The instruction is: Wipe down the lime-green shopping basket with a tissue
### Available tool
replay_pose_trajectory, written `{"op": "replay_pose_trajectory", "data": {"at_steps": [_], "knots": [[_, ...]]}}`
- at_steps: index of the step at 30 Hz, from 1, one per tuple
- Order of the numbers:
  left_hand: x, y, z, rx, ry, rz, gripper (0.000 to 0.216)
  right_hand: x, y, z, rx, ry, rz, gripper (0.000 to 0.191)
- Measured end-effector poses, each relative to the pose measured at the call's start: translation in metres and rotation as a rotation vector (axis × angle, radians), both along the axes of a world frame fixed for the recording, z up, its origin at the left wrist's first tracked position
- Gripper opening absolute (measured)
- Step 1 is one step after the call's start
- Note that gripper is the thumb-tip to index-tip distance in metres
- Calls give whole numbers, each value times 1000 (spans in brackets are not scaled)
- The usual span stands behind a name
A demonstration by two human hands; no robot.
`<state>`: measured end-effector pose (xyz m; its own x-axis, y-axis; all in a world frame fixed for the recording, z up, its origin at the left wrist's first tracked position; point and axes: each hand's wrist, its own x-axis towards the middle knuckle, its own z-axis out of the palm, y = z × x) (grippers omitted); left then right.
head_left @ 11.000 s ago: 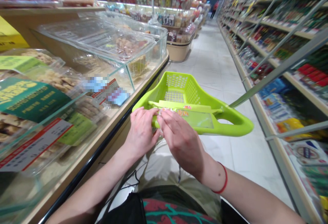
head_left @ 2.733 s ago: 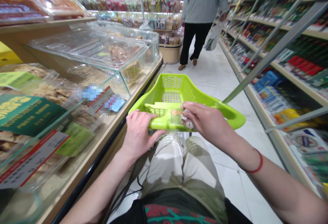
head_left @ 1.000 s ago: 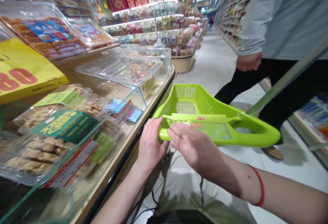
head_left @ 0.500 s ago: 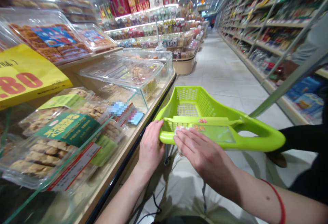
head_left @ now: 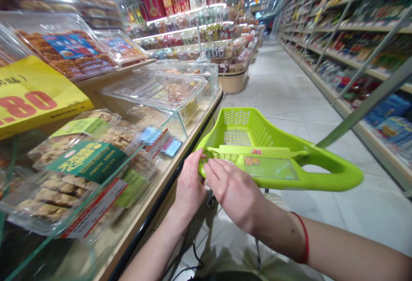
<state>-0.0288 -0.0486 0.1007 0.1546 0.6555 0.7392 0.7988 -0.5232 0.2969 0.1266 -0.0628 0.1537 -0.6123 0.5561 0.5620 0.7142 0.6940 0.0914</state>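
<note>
A lime-green shopping cart basket [head_left: 257, 128] stands in front of me with a wide handle bar [head_left: 322, 178] and a clear label panel [head_left: 272, 168]. My left hand [head_left: 189, 182] is curled round the left end of that handle. Beside it, my right hand [head_left: 233, 191], with a red string on the wrist, lies over the handle with fingers pressed together. A scrap of white wipe [head_left: 208, 183] peeks out under its palm. The basket is empty.
A glass-fronted counter [head_left: 151, 195] with clear boxes of biscuits [head_left: 61, 173] and price signs [head_left: 28, 96] runs along my left. Stocked shelves [head_left: 360, 58] line the right. The tiled aisle [head_left: 283, 92] stretches ahead. A grey cart pole [head_left: 363, 107] slants up to the right.
My right hand has slid left along the handle towards my left hand, covering the wipe. The person who passed on the right has left the view.
</note>
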Motion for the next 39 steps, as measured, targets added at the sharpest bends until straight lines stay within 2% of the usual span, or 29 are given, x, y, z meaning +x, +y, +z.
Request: {"op": "replay_pose_trajectory", "data": {"at_steps": [4,8,11,15,19,22,25,29,33,36,39], "knots": [[-5,-1,1,-54,-79,-26,57,-31,4,5,-120,-1,-113,28],[-8,0,1,-59,-105,-41,58,-34,4,3,-101,11,-104,29],[-8,2,-1,-46,-82,-33,62,-17,1,-3,14,28,-43,32],[-9,5,-4,-17,-50,-38,71,24,-8,-5,216,-50,118,38],[-10,5,-5,-10,-55,-61,78,60,-10,-1,271,-104,224,37],[-10,6,-6,-17,-66,-62,79,71,-6,1,306,-90,331,36],[-9,6,-7,-12,-79,-57,77,62,3,-2,311,-131,364,32],[-9,4,-5,-13,-110,-60,67,29,16,-10,328,-161,439,32],[-12,3,-2,-44,-130,-93,60,5,23,-16,237,-186,383,30],[-13,4,-4,-51,-126,-89,64,9,23,-17,251,-182,403,32],[-15,5,-5,-41,-105,-82,71,29,18,-15,285,-152,463,33]]}}
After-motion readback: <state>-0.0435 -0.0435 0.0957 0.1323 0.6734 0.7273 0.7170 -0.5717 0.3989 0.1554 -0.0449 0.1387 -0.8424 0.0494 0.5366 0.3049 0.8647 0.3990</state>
